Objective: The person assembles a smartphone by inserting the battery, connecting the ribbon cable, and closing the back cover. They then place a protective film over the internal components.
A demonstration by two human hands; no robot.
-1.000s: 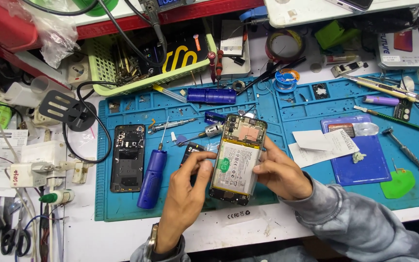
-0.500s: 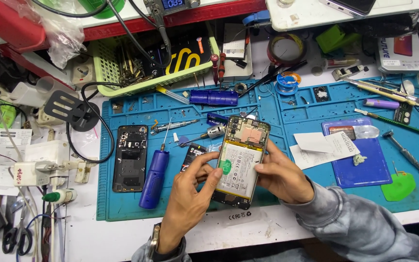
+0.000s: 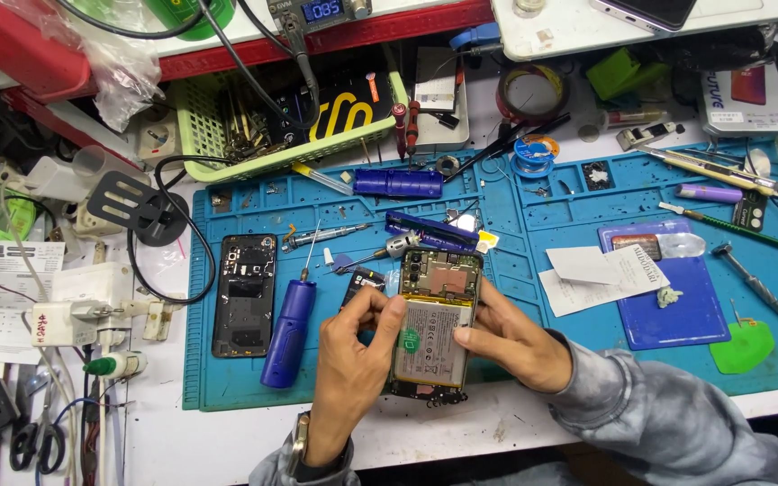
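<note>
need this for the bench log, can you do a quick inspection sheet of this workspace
surface: blue repair mat on a white bench, crowded with tools and small parts.
job's things: opened phone with back off, battery and board exposed, lying on the mat.
clutter: blue electric screwdriver and black back cover left of the phone; paper slips, green pick, solder spool, green basket.
grips: left hand holds the phone's left edge, thumb on the battery; right hand holds its right edge.
cables: black cable loops over the mat's left edge; more run up behind the basket.
surroundings: white charger and scissors at left; red shelf at back.
</note>
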